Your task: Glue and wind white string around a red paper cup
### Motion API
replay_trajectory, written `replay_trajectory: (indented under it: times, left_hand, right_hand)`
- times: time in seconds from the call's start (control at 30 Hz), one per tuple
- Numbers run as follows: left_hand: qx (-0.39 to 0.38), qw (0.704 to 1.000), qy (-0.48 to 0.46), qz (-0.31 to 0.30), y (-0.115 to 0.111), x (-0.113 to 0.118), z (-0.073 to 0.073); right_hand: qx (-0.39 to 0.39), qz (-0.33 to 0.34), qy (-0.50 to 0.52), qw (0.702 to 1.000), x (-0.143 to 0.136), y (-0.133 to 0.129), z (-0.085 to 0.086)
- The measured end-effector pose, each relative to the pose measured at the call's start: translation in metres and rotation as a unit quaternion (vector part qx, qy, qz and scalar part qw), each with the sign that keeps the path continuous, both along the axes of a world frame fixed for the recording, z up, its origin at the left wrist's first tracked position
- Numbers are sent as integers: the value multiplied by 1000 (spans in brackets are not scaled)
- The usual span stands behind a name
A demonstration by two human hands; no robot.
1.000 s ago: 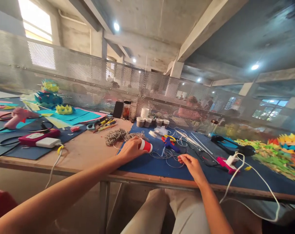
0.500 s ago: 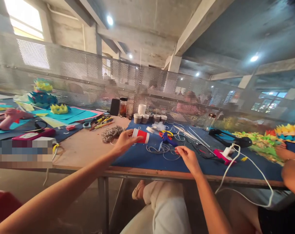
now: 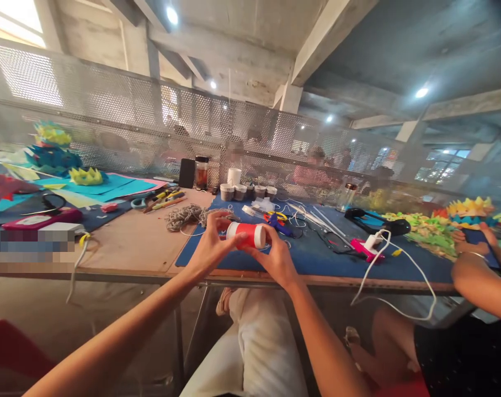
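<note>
Just above the front of the blue mat [image 3: 312, 256], a small red cylinder with white ends [image 3: 248, 235] lies sideways between my hands. My left hand [image 3: 213, 242] grips its left end, thumb along the near side. My right hand [image 3: 277, 256] has its fingers and thumb closed round the right end. Whether the cylinder is hollow cannot be seen. Behind my left hand sits a heap of grey cord [image 3: 186, 217]. A blue glue gun [image 3: 278, 225] lies beyond my right hand, partly hidden by it.
Several small cups [image 3: 239, 192] stand at the back, near a dark-lidded jar [image 3: 201, 173]. Pliers [image 3: 168, 197] lie to the left. At right are a pink power strip [image 3: 364, 249] with a white cable [image 3: 435, 298] looping over the edge, and a co-worker's arm [image 3: 478, 281].
My right hand has come left from the loops of cord and taken hold of the cylinder's right end. The cylinder now lies more level, and the view has shifted slightly.
</note>
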State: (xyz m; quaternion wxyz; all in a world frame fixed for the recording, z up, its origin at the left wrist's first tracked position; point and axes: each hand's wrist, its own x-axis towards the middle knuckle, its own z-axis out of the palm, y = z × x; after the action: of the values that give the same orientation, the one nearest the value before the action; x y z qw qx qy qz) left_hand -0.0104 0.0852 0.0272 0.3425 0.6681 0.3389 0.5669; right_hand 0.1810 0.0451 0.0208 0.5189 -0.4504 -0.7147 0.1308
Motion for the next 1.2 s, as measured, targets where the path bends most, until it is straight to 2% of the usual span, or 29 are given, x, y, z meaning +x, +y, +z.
replay_trajectory:
  times: [0.07,0.13,0.27,0.33,0.43,0.47,0.53,0.63,0.77,0.93,1.2]
  left_hand:
    - [72,994,74,26,-2,-6,3]
    - [87,988,124,-25,-5,-8,8]
    - [-26,972,121,-198,-7,-3,11]
    - [-61,969,102,-215,-3,-1,9]
    - [-95,978,50,-178,6,-3,4]
    - [-120,976,23,-183,8,-4,4]
    - [-176,958,-33,-225,11,-5,5]
    - [-237,914,-84,-320,9,-3,9]
    - [-301,855,-100,-411,4,5,10]
    - [-333,823,-134,-439,3,13,5]
    - [-375,766,-157,-498,-3,24,-1]
  right_hand:
    - [4,1,-16,1000,3,-2,1]
    - [12,9,-51,999,6,-6,4]
    - [9,18,-93,995,10,-14,4]
    - [-13,42,-77,996,14,-17,4]
    - [-68,112,4,991,24,-19,9]
    - [-85,131,41,987,28,-19,12]
    - [-108,150,107,977,35,-18,19]
    - [-131,166,170,962,41,-13,26]
    - [-141,164,166,962,38,-8,31]
    - [-130,166,131,969,34,-10,36]
    - [-159,171,120,965,36,-6,38]
